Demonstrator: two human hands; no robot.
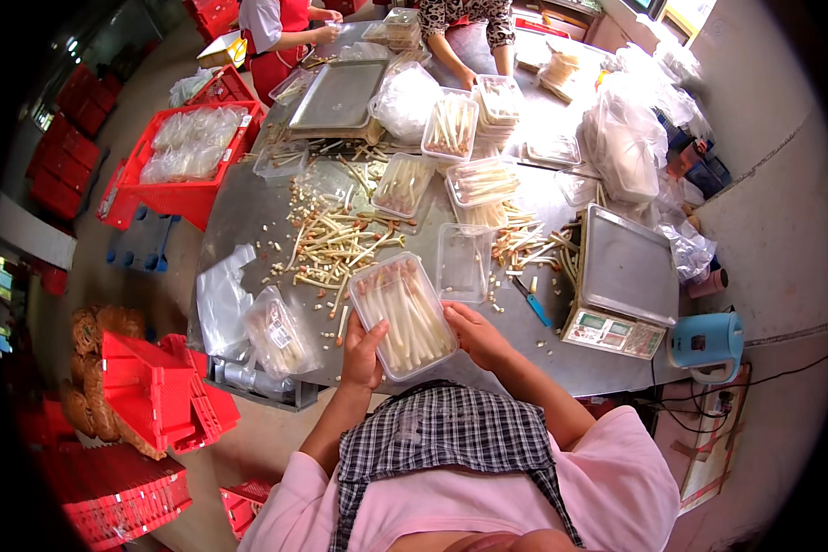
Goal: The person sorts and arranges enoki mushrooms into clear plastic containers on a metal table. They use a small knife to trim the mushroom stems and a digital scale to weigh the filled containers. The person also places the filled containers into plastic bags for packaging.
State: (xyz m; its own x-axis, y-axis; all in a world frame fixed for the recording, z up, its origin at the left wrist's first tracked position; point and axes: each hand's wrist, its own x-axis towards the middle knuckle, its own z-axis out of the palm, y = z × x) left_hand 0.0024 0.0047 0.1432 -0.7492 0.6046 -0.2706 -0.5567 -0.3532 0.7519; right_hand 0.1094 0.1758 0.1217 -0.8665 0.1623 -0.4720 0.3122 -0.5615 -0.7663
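Note:
A clear plastic tray of pale vegetable stalks with reddish-brown tips (405,316) is held tilted above the near edge of the metal table (248,207). My left hand (363,350) grips its left side, thumb over the rim. My right hand (476,333) holds its right side. Just beyond lie a heap of loose stalks (331,241) and an empty clear tray (464,262). A knife with a blue handle (538,310) rests to the right. Filled trays (483,182) stand farther back, some stacked. A wrapped pack (281,334) lies left of my left hand.
A scale (628,265) and a light-blue electric kettle (705,345) are at the right. Red crates (148,390) stand on the floor at the left. Plastic bags (224,300) lie on the table's left edge. Two other people work at the far side.

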